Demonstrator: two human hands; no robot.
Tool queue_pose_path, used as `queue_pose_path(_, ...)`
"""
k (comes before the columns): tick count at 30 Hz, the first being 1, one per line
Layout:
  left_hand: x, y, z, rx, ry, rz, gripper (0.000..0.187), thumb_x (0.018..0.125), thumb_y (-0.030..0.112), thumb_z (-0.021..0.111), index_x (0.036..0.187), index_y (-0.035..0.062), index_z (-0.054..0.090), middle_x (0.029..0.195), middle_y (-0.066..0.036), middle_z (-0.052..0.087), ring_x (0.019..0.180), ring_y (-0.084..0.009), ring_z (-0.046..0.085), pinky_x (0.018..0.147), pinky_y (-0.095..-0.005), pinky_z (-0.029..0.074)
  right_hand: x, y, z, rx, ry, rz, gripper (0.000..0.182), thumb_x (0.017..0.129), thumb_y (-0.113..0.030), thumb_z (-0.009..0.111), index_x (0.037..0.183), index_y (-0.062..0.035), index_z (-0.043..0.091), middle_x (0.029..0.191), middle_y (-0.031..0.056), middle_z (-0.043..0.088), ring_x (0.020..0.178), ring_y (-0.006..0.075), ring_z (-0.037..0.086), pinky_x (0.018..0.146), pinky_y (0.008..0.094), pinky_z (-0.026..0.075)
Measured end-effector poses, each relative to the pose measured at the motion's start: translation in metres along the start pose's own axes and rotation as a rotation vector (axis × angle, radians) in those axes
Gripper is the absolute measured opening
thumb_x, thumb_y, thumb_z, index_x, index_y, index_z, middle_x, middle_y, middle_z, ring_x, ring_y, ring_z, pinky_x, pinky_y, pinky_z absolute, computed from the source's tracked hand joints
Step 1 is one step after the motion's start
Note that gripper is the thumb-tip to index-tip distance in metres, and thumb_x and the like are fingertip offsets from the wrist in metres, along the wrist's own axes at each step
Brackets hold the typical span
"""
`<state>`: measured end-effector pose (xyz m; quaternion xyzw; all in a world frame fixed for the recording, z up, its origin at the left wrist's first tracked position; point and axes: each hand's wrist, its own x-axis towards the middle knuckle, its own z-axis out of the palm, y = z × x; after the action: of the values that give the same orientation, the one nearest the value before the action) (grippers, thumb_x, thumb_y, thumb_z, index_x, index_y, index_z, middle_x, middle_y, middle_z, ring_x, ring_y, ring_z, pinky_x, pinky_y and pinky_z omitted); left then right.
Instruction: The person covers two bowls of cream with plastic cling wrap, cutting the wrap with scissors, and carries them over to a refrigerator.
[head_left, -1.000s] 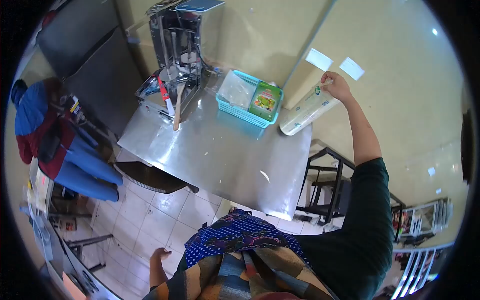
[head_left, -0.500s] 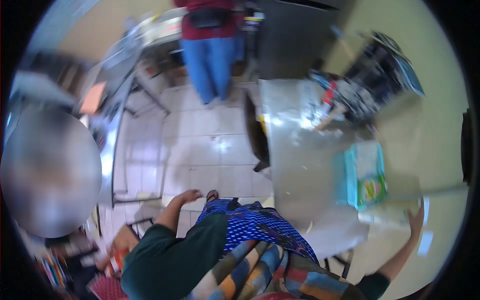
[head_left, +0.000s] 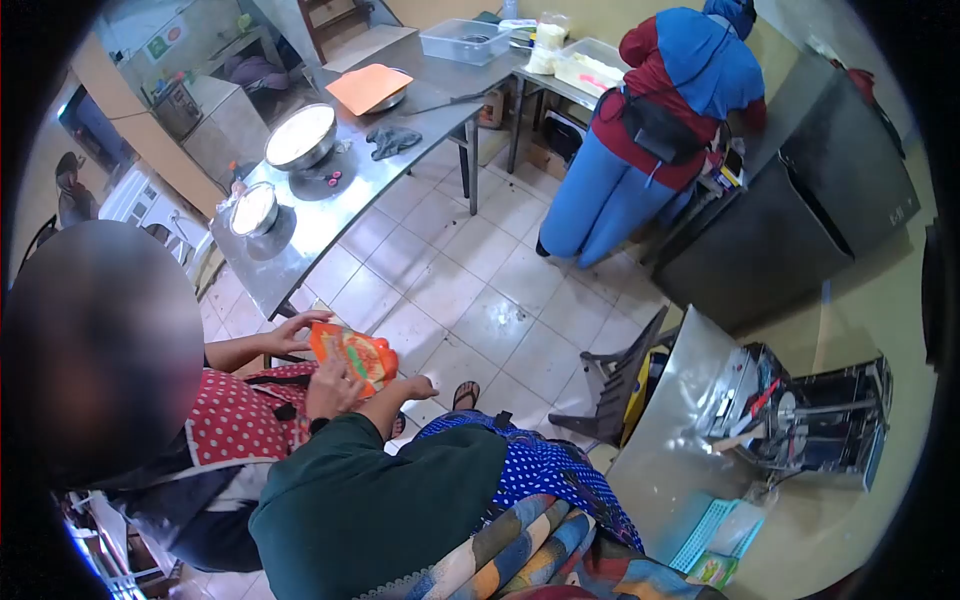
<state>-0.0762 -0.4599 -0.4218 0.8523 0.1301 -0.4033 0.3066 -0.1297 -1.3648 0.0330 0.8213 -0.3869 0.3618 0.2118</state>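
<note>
My left hand [head_left: 420, 388] hangs in front of me over the floor, beside the orange packet [head_left: 362, 358]. It looks empty, its fingers loosely extended and partly foreshortened. That printed orange packet is between the two hands of a co-worker on my left: one hand [head_left: 297, 330] at its upper left edge, the other hand [head_left: 335, 388] across its lower front. My left forearm passes right below the packet. My right hand is out of view.
A steel table [head_left: 265, 275] carries a large bowl [head_left: 302, 137], a smaller bowl [head_left: 254, 210] and a dark cloth [head_left: 393, 141]. Another person [head_left: 650, 110] bends by the dark fridge [head_left: 815, 200]. A chair [head_left: 620, 385] stands by the right table [head_left: 675, 400], which holds a turquoise basket [head_left: 700, 535].
My view has swung left. A co-worker's hands with the orange packet have come into sight near my left hand. My right hand, earlier by the right wall, has left the view.
</note>
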Motion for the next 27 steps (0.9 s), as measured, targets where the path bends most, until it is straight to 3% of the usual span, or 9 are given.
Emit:
queue_pose_path(3, 0.034, 0.024, -0.019, -0.106, 0.107, 0.068, 0.049, 0.082, 0.045, 0.052, 0.09, -0.001, 0.069, 0.098, -0.024, 0.064, 0.096, -0.0364, 0.061, 0.087, -0.0419, 0.045, 0.0, -0.08, 0.057, 0.416, -0.095, -0.181, 0.039, 0.086, -0.023, 0.053, 0.119, -0.0031, 0.055, 0.124, 0.0162, 0.055, 0.111, 0.033, 0.053, 0.091, 0.0412, 0.042)
queue_pose_path(5, 0.074, 0.059, -0.036, -0.095, 0.129, 0.14, 0.047, 0.081, 0.044, 0.054, 0.094, 0.0013, 0.068, 0.097, -0.022, 0.065, 0.094, -0.0358, 0.061, 0.085, -0.0413, 0.046, -0.01, -0.165, 0.087, 0.651, -0.24, -0.27, 0.038, 0.087, -0.01, 0.05, 0.124, -0.0017, 0.054, 0.126, 0.0139, 0.055, 0.115, 0.0302, 0.052, 0.096, 0.0359, 0.04)
queue_pose_path(9, 0.103, 0.144, -0.062, -0.401, 0.227, 0.415, 0.041, 0.081, 0.038, 0.06, 0.105, 0.004, 0.063, 0.101, -0.019, 0.065, 0.095, -0.033, 0.062, 0.084, -0.0401, 0.048, -0.029, -0.413, -0.02, 0.607, -0.407, -0.601, 0.022, 0.089, -0.015, 0.055, 0.106, -0.0015, 0.061, 0.102, 0.0117, 0.059, 0.095, 0.0228, 0.059, 0.078, 0.0316, 0.047)
queue_pose_path(12, 0.103, 0.177, -0.079, -0.265, 0.189, 0.382, 0.042, 0.081, 0.039, 0.059, 0.107, 0.0064, 0.063, 0.102, -0.018, 0.065, 0.096, -0.0336, 0.061, 0.085, -0.0406, 0.047, -0.042, -0.52, 0.004, 0.986, -0.509, -0.844, 0.014, 0.088, -0.013, 0.057, 0.096, -0.0029, 0.062, 0.093, 0.0103, 0.058, 0.08, 0.0257, 0.058, 0.068, 0.0319, 0.046)
queue_pose_path(16, 0.117, 0.185, -0.061, -0.116, 0.112, 0.326, 0.046, 0.081, 0.041, 0.058, 0.113, 0.0089, 0.06, 0.107, -0.017, 0.064, 0.099, -0.0331, 0.06, 0.086, -0.0412, 0.046, -0.056, -0.635, 0.024, 1.07, -0.691, -1.119, 0.011, 0.084, -0.01, 0.06, 0.092, -0.0031, 0.062, 0.086, 0.0107, 0.057, 0.077, 0.0284, 0.058, 0.069, 0.0345, 0.047)
queue_pose_path(19, 0.098, 0.177, -0.046, -0.184, 0.095, 0.29, 0.055, 0.082, 0.05, 0.055, 0.116, 0.0071, 0.058, 0.108, -0.018, 0.063, 0.1, -0.0345, 0.059, 0.087, -0.0408, 0.045, -0.076, -0.698, 0.011, 1.157, -0.503, -1.418, 0.012, 0.079, -0.009, 0.063, 0.09, -0.0045, 0.062, 0.085, 0.0131, 0.057, 0.076, 0.031, 0.058, 0.066, 0.0378, 0.047)
queue_pose_path(23, 0.052, 0.12, -0.002, -0.298, 0.145, 0.274, 0.049, 0.086, 0.05, 0.049, 0.11, 0.0087, 0.059, 0.105, -0.016, 0.063, 0.098, -0.0295, 0.058, 0.086, -0.0392, 0.044, -0.116, -0.733, -0.009, 1.105, -0.824, -1.541, 0.012, 0.078, -0.01, 0.059, 0.087, -0.0051, 0.064, 0.08, 0.0138, 0.057, 0.076, 0.0328, 0.059, 0.068, 0.0393, 0.047)
queue_pose_path(25, 0.026, 0.087, 0.022, -0.252, 0.146, 0.339, 0.045, 0.087, 0.051, 0.046, 0.102, 0.0112, 0.063, 0.103, -0.014, 0.064, 0.096, -0.0287, 0.058, 0.084, -0.0379, 0.044, -0.142, -0.741, 0.008, 1.03, -0.825, -1.698, 0.013, 0.078, -0.013, 0.058, 0.087, -0.0066, 0.066, 0.082, 0.0142, 0.06, 0.079, 0.0331, 0.06, 0.07, 0.0404, 0.048)
queue_pose_path(27, -0.017, 0.066, 0.049, -0.458, 0.218, -0.182, 0.046, 0.086, 0.047, 0.047, 0.098, 0.0064, 0.064, 0.101, -0.018, 0.064, 0.093, -0.0308, 0.06, 0.081, -0.0414, 0.046, -0.17, -0.741, 0.014, 0.742, -0.935, -1.816, 0.019, 0.077, -0.021, 0.061, 0.089, -0.0084, 0.068, 0.089, 0.0158, 0.065, 0.084, 0.0335, 0.062, 0.073, 0.0414, 0.049)
